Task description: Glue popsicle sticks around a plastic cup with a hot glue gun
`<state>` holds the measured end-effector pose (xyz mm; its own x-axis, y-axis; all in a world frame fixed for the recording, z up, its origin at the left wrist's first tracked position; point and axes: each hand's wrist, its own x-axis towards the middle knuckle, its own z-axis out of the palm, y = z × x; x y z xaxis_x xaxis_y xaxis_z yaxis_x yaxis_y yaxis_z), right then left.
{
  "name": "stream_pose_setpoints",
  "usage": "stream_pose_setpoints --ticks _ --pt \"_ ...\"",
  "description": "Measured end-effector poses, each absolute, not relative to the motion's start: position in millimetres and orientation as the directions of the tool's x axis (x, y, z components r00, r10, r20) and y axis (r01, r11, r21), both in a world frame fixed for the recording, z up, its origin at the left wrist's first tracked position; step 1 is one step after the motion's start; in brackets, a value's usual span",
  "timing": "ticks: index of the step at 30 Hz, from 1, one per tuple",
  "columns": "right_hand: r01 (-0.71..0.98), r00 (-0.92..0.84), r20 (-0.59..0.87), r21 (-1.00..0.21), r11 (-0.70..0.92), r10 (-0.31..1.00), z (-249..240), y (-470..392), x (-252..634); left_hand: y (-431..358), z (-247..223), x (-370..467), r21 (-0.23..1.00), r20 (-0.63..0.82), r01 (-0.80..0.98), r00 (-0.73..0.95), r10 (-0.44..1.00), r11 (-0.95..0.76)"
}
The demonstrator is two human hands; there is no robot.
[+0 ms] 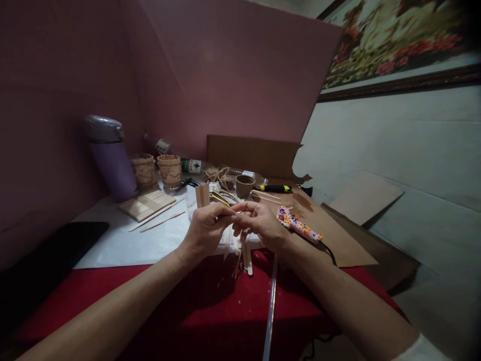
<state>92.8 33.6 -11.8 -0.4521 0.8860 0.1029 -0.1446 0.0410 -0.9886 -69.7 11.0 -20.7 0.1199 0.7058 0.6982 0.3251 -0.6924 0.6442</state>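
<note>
My left hand [206, 228] and my right hand [259, 223] meet over the table, fingertips pinched together on a small wooden craft stick piece [236, 211]. Several loose craft sticks [242, 255] lie under my hands on the red cloth [210, 301]. A short upright wall of joined sticks [202, 194] stands just beyond my left hand. A glue gun with a flowered pattern [298, 225] lies right of my right hand.
A stack of craft sticks [147, 203] lies on white paper [124, 240]. Behind stand a purple flask [110, 158], two stick-built cups [158, 170], twine [221, 175], a small brown cup [244, 185], scissors [223, 197] and a yellow-black cutter [272, 188]. Cardboard [338, 235] lies right.
</note>
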Motion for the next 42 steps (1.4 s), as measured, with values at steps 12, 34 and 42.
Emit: stream_pose_setpoints --ticks 12,34,42 --pt "-0.238 -0.608 -0.004 -0.953 -0.187 0.794 -16 31 91 8 -18 -60 0.837 0.519 0.153 0.077 0.851 -0.525" --pt "-0.363 -0.596 0.022 -0.899 -0.245 0.803 -7 34 98 2 -13 -61 0.917 0.397 0.044 -0.004 0.918 -0.396" --pt "-0.332 -0.539 0.140 -0.941 -0.057 0.830 -8 30 94 0 -11 -62 0.937 0.340 0.042 0.123 0.932 -0.348"
